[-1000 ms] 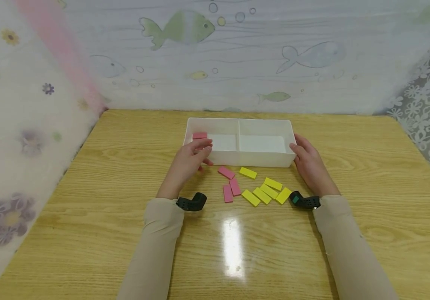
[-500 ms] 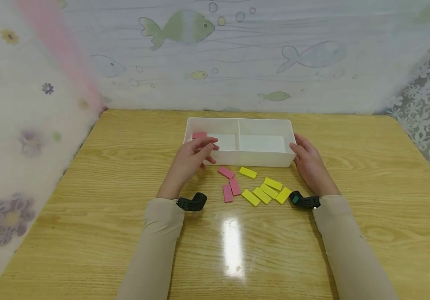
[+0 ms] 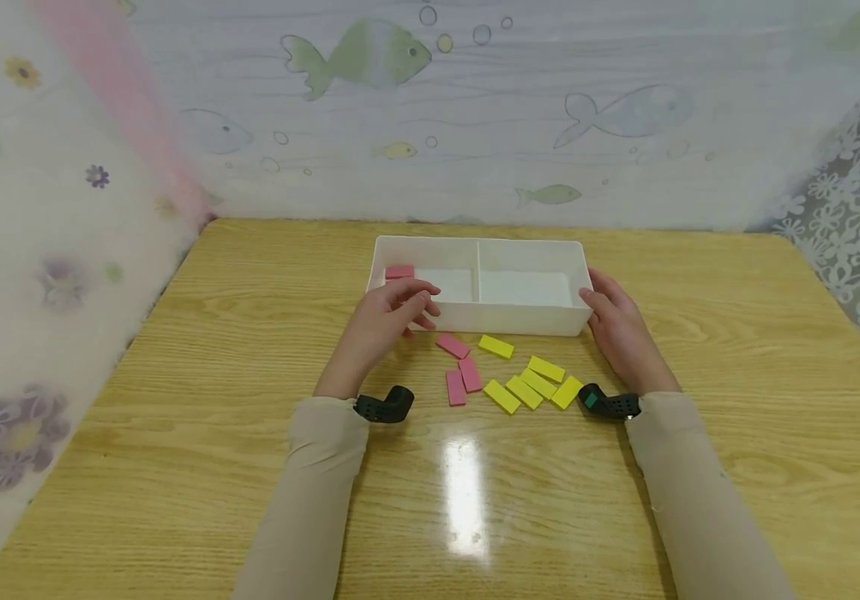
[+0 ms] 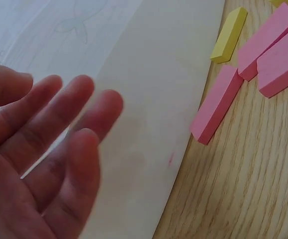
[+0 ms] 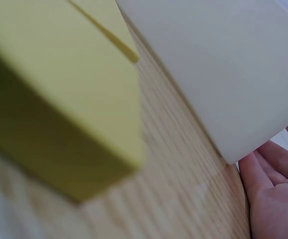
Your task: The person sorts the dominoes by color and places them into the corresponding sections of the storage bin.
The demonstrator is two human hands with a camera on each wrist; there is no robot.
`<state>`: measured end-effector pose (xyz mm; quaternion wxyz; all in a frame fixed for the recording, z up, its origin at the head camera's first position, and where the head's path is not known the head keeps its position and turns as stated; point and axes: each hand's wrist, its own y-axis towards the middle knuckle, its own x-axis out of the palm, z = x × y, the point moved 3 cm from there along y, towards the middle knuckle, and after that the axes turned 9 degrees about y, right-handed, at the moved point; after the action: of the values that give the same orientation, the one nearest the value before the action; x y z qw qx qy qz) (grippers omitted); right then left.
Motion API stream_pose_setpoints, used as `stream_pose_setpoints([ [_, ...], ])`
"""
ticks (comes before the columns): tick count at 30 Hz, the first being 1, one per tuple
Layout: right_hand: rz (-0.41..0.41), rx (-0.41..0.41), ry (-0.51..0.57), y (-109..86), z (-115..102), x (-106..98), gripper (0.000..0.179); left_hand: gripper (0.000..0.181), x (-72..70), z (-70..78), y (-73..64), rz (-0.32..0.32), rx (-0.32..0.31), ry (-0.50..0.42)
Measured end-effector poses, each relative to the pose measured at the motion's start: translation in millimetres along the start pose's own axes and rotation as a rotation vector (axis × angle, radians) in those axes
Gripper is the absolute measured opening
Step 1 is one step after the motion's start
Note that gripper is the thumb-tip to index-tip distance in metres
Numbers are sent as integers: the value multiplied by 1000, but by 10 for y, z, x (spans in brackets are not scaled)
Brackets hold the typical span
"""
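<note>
A white two-compartment box [image 3: 505, 318] stands on the table. My left hand [image 3: 388, 317] hovers at its front left corner, fingers apart and loosely bent; the left wrist view shows nothing in the hand. It partly hides the left compartment, where a pink block [image 3: 400, 272] lies. My right hand [image 3: 619, 329] holds the box's right end, with the thumb at the rim and fingers along the outer wall. In front of the box lie three loose pink blocks, one of them the pink block [image 3: 452, 346] nearest the box. Several yellow blocks [image 3: 502, 397] lie right of them.
The wooden table [image 3: 197, 400] meets a wall covering [image 3: 475, 150] with drawn fish behind the box. On the left is a flowered covering [image 3: 62, 292]. A black wrist camera [image 3: 385, 406] sits under the left wrist, and another wrist camera [image 3: 608, 402] under the right.
My left hand has shifted slightly right along the front of the box, its fingers spreading a little. My right hand, the box and the loose blocks stay where they were.
</note>
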<state>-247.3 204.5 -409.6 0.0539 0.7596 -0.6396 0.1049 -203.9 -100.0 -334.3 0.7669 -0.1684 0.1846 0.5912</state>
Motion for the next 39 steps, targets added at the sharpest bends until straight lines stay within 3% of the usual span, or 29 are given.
stream_pose_setpoints([
  [8, 1, -2, 1, -5, 9, -11, 58, 24, 80, -178, 105, -115, 5, 21],
  [12, -6, -11, 3, 5, -6, -8, 58, 23, 137, -318, 180, -151, -12, 83],
  [16, -4, -2, 6, -1, -8, -11, 59, 24, 188, -364, 195, -188, -11, 130],
  [27, -6, 0, -13, 12, 2, -15, 59, 24, 293, -432, 224, -209, 21, 154],
  [34, -4, 5, -4, 12, -4, -15, 59, 25, 388, -482, 229, -256, -18, 190],
  [39, 7, 9, -11, 3, 3, -14, 61, 20, 408, -476, 210, -256, -7, 242],
])
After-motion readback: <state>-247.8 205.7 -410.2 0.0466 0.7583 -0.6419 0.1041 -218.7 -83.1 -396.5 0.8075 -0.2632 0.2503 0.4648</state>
